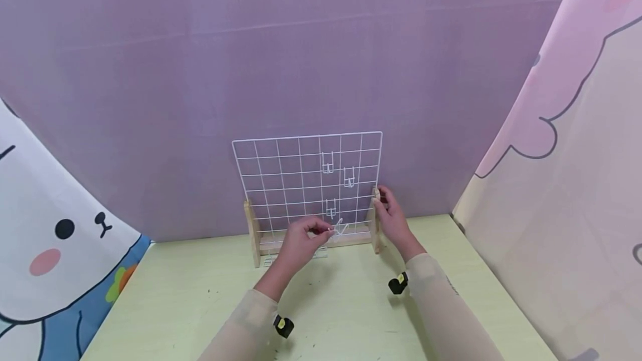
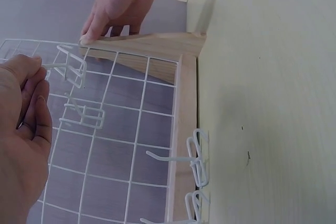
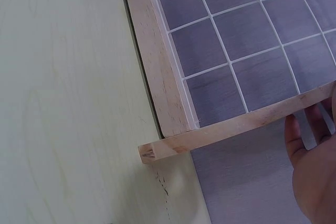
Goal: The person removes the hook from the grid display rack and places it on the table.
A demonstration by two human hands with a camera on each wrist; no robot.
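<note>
Beige sleeves (image 1: 248, 322) foremost; left hand (image 1: 300, 239) pinches a white wire hook (image 2: 55, 65), right hand (image 1: 394, 226) grips a wooden upright (image 1: 374, 230) (wire grid (image 1: 320, 136) alongside).

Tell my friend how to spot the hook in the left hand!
Find the white wire grid in its wooden stand. Before its lower part, the left hand pinches a hook. Other hooks hang on the grid or lie below; only this one is held.
</note>
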